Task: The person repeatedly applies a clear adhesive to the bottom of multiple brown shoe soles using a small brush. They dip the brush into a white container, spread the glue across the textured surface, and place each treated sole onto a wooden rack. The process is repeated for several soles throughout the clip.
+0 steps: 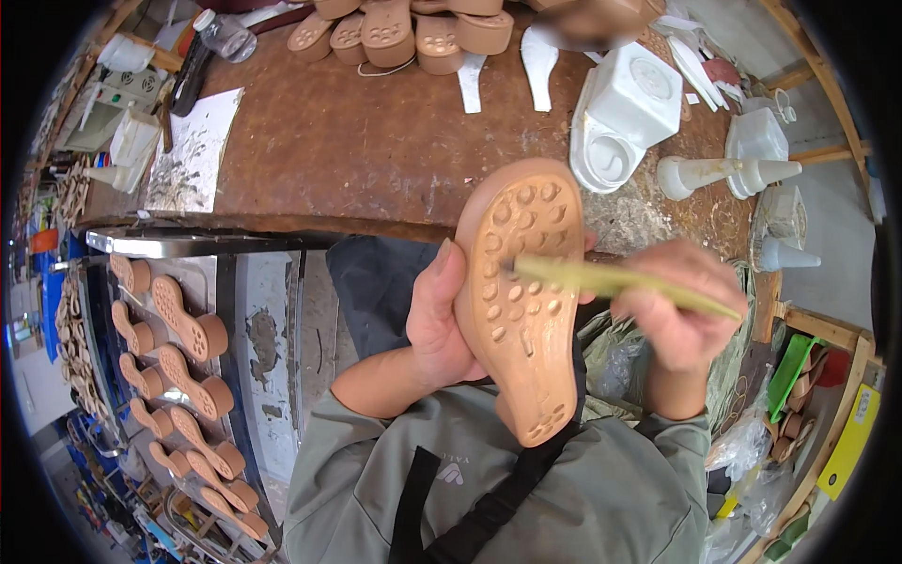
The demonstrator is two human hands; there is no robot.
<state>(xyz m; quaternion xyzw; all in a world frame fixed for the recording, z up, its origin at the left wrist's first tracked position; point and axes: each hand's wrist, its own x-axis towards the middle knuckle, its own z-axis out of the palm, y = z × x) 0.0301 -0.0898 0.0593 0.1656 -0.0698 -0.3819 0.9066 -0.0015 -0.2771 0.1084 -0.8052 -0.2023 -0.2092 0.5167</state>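
My left hand (440, 324) is wrapped round a tan shoe sole (545, 362), thumb along its left edge and fingertips showing at the right. The sole stands tilted with its broad, dimpled front end up and its narrower end toward my body. Its surface is glossy in places. A slim yellowish-green brush (601, 277) is gripped in my right hand (681, 305), blurred by motion. The brush's dark tip lies over the dimples near the middle of the broad end; whether it touches cannot be made out.
Ahead is a brown worktable (329, 141), with several soles (387, 33) at the back. A white plastic pot (625, 103) stands at the right, near white cones (695, 174). A rack of soles (193, 376) is at my left. A clear bottle (225, 36) lies far left.
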